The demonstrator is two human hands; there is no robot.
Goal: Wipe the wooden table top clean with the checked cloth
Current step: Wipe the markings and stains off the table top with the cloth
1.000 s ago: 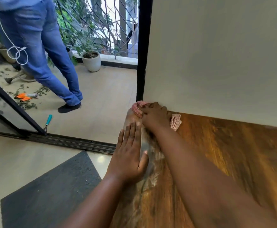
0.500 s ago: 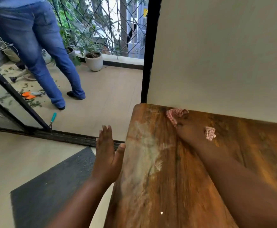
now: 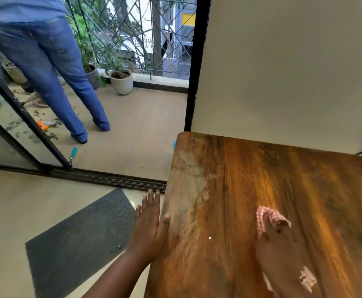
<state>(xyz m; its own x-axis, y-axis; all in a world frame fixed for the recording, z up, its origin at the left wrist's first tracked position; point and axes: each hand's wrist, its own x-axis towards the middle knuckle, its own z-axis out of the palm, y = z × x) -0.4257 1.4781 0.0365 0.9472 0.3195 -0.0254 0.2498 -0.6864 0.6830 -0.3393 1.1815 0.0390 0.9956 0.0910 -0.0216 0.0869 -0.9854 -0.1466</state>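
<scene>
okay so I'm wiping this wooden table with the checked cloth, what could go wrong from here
The pale dusty smear along the table's left edge could get missed, since the right hand presses the checked cloth well to its right. The left hand is flat against that edge, so a sweep that way could push dust onto it or down onto the dark floor mat.

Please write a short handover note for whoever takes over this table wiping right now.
Left hand: open, fingers straight, at the table's left edge.
Right hand: presses the checked cloth on the wooden table top, near side.
Done: cannot tell from this view how much has been wiped.
Left: the pale smeared patch along the left edge; probably wipe there next.
</scene>
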